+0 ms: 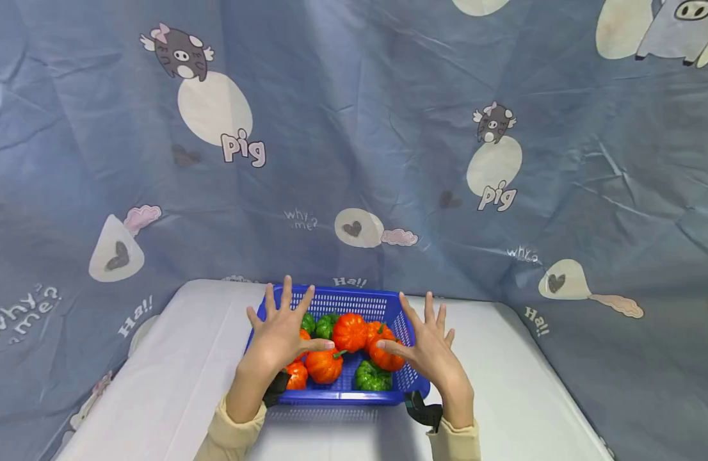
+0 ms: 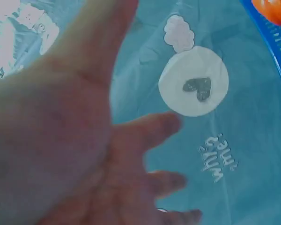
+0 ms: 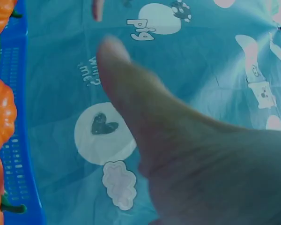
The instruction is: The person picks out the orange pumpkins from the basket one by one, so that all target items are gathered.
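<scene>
A blue plastic basket (image 1: 342, 397) with slotted sides holds several small orange pumpkins (image 1: 350, 331) and green pumpkins (image 1: 374, 376). My left hand (image 1: 279, 339) is raised over the basket's left side, fingers spread and holding nothing. Over the right side is my right hand (image 1: 434, 349), likewise spread, its thumb overlapping an orange pumpkin (image 1: 390, 358) in the head view. In the left wrist view the left palm (image 2: 61, 140) fills the left part. The right thumb (image 3: 136, 89) stretches across the right wrist view, with the basket's edge (image 3: 21, 140) at far left.
The basket stands on a white-covered table (image 1: 504, 371). Behind it hangs a blue-grey cloth (image 1: 354, 160) printed with pigs and lettering, also lining both sides. Each wrist carries a black strap (image 1: 424, 411), below beige sleeves (image 1: 458, 442).
</scene>
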